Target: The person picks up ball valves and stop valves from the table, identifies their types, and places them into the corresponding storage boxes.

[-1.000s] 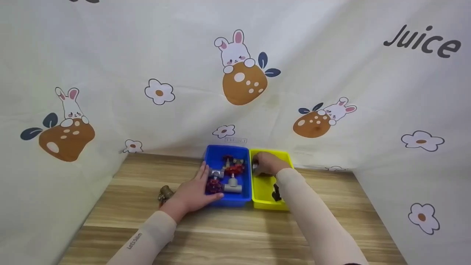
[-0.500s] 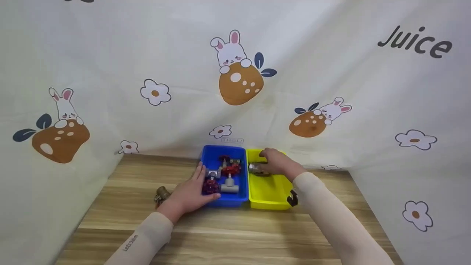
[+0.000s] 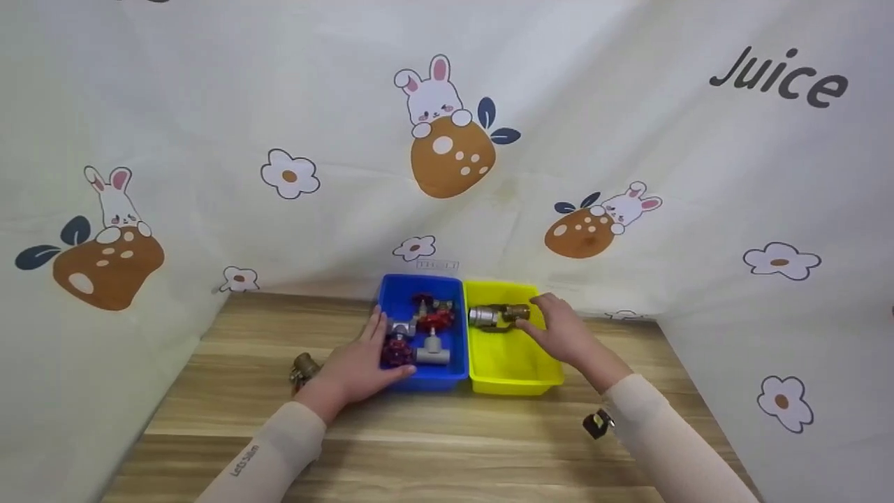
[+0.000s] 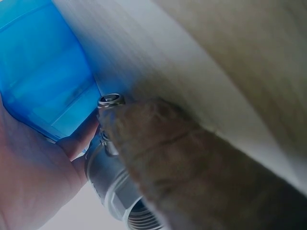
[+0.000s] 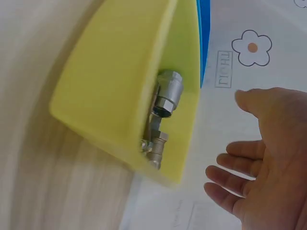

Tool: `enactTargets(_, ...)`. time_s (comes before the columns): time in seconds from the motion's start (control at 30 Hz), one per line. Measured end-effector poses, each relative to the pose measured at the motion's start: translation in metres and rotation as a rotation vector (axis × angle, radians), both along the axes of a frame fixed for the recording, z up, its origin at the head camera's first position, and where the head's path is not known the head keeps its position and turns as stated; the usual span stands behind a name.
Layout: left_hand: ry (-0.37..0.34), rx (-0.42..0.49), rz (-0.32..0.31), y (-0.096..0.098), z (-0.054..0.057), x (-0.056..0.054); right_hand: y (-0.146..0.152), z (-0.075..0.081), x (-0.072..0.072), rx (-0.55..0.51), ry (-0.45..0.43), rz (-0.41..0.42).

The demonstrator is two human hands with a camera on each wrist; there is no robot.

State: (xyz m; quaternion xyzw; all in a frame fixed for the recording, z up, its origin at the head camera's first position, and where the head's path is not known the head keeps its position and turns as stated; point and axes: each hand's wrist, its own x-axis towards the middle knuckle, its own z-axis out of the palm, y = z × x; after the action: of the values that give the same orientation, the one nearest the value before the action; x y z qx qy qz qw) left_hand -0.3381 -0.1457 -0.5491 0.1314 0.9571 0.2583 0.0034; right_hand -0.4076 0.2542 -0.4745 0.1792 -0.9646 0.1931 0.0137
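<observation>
My left hand [image 3: 356,367] rests against the blue bin [image 3: 457,377], its fingers straight along the left wall and thumb at the front rim. Inside that bin lie several valves, some with red handwheels [image 3: 399,351], and a grey tee-shaped valve [image 3: 433,355]. My right hand [image 3: 562,328] hovers at the right edge of the yellow bin [image 3: 517,363], fingers relaxed, holding nothing. In the yellow bin lie a silver valve [image 3: 482,316] and a brass valve [image 3: 517,312], also visible in the right wrist view.
Left of my left wrist, a brass valve [image 3: 304,367] lies on the wooden table [image 3: 419,447]. The left wrist view shows a threaded metal fitting [image 4: 117,191] beside a blurred brown shape [image 4: 177,158]. A printed cloth [image 3: 349,230] hangs behind the bins.
My right hand has let go of the valve in the yellow bin and moved right, uncovering the silver and brass valves. The left hand stays on the blue bin.
</observation>
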Motion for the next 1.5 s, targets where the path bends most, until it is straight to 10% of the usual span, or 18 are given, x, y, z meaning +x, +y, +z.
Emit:
enactTargets(0.33, -0.005, -0.001, 0.005, 0.001, 0.000, -0.002, 0.029, -0.037, 0.035, 0.003, 0.041, -0.037)
enactTargets(0.73, -0.005, 0.011, 0.000, 0.004, -0.002, -0.003, 0.039, -0.068, 0.042, 0.069, 0.003, -0.010)
enactTargets(1.5, -0.016, 0.000, 0.009, 0.000, -0.002, -0.002, 0.038, -0.075, 0.038, 0.037, -0.037, 0.016)
